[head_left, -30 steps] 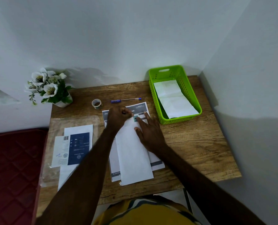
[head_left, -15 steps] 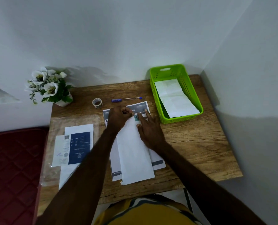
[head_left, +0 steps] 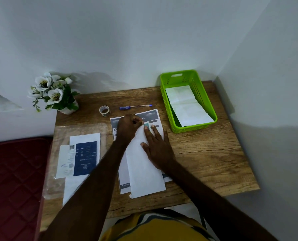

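Pressing my right hand (head_left: 157, 150) flat on the envelope (head_left: 144, 178), grip wide, fingertip at its stamp (head_left: 146, 125); left hand (head_left: 129, 127) curled beside it, hold unclear.

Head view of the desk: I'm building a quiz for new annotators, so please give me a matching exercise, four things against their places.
Things:
1 blue pen
2 tape roll
3 folded white paper
4 small teal stamp

Places:
a in the green basket
b on the far end of the white envelope
c between the flower pot and the pen
d on the desk beyond the printed sheet

Pairs: 1-d, 2-c, 3-a, 4-b.
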Demonstrator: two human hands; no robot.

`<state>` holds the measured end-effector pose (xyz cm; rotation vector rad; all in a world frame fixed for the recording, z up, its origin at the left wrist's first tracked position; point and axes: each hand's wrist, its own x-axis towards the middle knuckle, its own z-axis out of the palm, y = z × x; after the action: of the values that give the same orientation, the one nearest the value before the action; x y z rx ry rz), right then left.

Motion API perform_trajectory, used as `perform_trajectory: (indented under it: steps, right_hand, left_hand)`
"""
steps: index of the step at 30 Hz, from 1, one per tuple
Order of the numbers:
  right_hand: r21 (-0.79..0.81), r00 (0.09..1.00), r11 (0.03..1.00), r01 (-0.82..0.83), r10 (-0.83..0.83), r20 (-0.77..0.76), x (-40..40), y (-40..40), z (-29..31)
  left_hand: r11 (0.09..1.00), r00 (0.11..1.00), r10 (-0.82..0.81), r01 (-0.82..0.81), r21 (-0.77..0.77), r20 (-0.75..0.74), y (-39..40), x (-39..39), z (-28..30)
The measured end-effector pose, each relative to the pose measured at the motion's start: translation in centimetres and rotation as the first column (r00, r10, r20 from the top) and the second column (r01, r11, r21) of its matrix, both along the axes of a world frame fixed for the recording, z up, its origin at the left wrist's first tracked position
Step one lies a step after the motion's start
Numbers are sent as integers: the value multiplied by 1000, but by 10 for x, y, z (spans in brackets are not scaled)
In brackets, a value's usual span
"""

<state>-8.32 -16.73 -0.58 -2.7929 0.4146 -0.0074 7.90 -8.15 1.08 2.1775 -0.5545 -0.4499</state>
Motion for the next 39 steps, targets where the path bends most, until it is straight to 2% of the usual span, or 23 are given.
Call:
perform_trajectory:
  steps: [2,4,7,11,16,22,27,32,36,39]
  right_hand:
    - [21,1000,1000,3,-3,-16,1,1,-1]
    - [19,1000,1000,-4,4,-11,1,1,-1]
    - [7,1000,1000,0,0,15,-1,1,-4]
    - [-6,998,1000,13,-13,60,-3,3,-9]
    - [28,997,999,20,-22,71,-3,5,-6]
    - [46,995,998,41,-45,90,-4,7,-5]
    - [43,994,998,38,-42,101,-4,7,-6]
    - [113,996,993,27,-37,85,-6,5,-6]
    - [281,939,956,82,-168,300,1,-2,11]
    - [302,867,952,43,-186,462,23,-18,37]
  left_hand:
    - [1000,997,-5,3,22,78,1,-6,0]
    - [999,976,-16,4,54,216,5,-14,-1]
    - [980,916,-6,-74,183,401,10,-20,-5]
    - [900,933,7,-163,404,360,16,-17,-4]
    - [898,967,-15,-99,430,253,20,-7,3]
    - [894,980,-25,-66,444,197,19,0,-2]
    - [918,979,8,-87,387,202,21,5,3]
    - [977,997,-34,18,214,71,26,6,7]
    - [997,996,-70,69,-16,-52,34,1,25]
    - [989,989,-123,115,-98,-84,41,2,42]
